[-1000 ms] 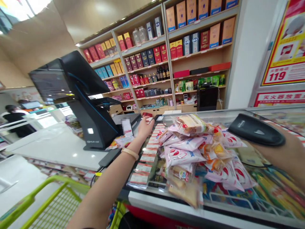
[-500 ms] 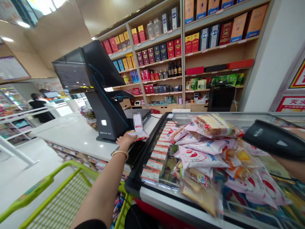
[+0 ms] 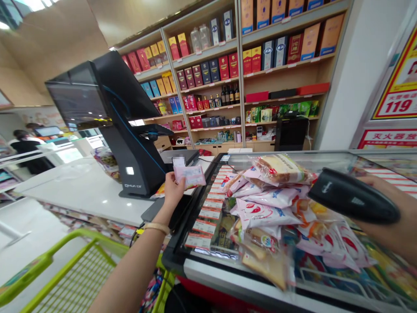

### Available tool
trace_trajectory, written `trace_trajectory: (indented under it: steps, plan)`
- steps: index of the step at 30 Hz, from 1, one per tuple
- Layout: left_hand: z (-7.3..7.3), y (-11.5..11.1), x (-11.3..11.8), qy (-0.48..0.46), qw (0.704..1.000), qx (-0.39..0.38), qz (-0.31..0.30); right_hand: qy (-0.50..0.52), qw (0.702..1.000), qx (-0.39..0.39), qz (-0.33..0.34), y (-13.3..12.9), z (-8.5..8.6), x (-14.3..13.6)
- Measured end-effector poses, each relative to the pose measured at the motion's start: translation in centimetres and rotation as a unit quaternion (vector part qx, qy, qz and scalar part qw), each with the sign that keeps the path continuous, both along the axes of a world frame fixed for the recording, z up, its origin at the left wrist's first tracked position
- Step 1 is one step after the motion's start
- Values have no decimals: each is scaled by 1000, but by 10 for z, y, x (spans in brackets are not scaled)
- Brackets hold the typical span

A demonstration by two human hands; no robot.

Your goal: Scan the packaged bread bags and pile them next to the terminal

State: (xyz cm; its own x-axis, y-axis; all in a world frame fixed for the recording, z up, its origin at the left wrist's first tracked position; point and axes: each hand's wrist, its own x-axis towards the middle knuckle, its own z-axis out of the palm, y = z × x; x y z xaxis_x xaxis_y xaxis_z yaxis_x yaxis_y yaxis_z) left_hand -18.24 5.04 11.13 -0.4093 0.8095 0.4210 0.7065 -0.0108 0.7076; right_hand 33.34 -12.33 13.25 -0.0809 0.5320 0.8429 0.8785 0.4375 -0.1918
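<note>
My left hand (image 3: 174,188) pinches a small pink packet (image 3: 190,175) above the counter, beside the base of the black register (image 3: 137,167). A yellow and red packet (image 3: 159,191) lies just behind that hand. On the right, my right hand (image 3: 387,191) is wrapped round a black handheld scanner (image 3: 353,195), partly hidden by it. The scanner hangs over the right part of a pile of wrapped bread (image 3: 270,198) on the glass top. White and pink wrappers and a sliced loaf on top show in the pile.
A green shopping cart (image 3: 74,261) stands at the lower left. A dark flat device (image 3: 182,211) lies on the counter's edge. Shelves (image 3: 211,87) with boxes and bottles rise behind. A person in black (image 3: 26,150) is far off at the left.
My left hand has lifted the pink packet, which now stands raised in its fingers. The view has turned right, so most things appear further left.
</note>
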Motion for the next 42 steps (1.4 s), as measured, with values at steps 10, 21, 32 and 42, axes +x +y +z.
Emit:
trace_trajectory:
  steps: [10, 21, 32, 42]
  plan:
    - [73, -87, 87, -33, 971, 154, -179, -73, 994, 17, 78, -17, 12, -47]
    - [86, -124, 126, -70, 957, 104, -261, -23, 997, -10, 78, -13, 17, -61]
    - [83, -124, 129, -59, 953, 102, -278, -14, 995, -21, 97, -12, 15, -60]
    - [2, -88, 87, 174, 968, 137, -115, -29, 999, 5, 45, -13, -2, -32]
